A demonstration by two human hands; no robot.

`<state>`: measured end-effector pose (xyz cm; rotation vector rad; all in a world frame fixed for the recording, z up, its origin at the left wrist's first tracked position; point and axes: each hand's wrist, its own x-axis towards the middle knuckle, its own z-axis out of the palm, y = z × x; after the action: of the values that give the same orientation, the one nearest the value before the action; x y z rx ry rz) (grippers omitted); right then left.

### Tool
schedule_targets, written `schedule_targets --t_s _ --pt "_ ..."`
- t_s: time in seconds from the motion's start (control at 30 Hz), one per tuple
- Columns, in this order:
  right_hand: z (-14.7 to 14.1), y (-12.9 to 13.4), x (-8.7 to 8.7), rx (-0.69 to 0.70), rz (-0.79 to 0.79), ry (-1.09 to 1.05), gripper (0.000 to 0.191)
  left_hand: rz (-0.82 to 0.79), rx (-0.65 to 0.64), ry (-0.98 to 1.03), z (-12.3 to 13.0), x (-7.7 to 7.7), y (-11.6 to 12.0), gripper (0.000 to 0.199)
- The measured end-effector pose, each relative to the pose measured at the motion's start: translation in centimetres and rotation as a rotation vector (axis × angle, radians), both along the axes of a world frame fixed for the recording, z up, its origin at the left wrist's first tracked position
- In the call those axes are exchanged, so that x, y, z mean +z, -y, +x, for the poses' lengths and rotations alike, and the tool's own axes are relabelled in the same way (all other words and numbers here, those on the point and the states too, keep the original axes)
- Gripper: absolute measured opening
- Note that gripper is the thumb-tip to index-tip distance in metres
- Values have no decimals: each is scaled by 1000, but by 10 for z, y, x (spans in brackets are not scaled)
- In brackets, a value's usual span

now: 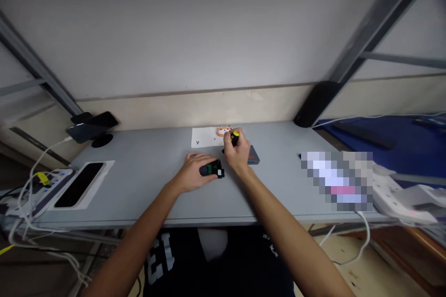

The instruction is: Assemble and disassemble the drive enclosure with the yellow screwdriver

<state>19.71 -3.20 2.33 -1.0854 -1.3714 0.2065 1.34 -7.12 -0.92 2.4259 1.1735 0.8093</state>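
Screwdriver [234, 138] gripped in right hand [238, 154], tip hidden above small black gadget [212, 168].
Left hand [193, 172] pins the gadget mid-bench [146, 181]; loose hold there and, I'd judge, the tip skids off.

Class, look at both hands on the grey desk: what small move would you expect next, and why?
Probably lowering the screwdriver tip onto the small black device. The right hand grips the yellow-and-black tool just above it, while the left hand steadies the device, its green board showing.
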Motion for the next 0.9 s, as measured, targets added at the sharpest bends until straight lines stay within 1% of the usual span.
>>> schedule_targets --t_s 0.33,0.6,0.9 --pt "-3 -2 -5 30 12 32 23 2 13 20 1 -2 -1 49" --pt "-3 0 -5 31 18 81 22 -1 3 0 2 1 -1 45" --pt "-5 0 -9 33 7 74 21 -1 3 -4 2 -1 -1 43"
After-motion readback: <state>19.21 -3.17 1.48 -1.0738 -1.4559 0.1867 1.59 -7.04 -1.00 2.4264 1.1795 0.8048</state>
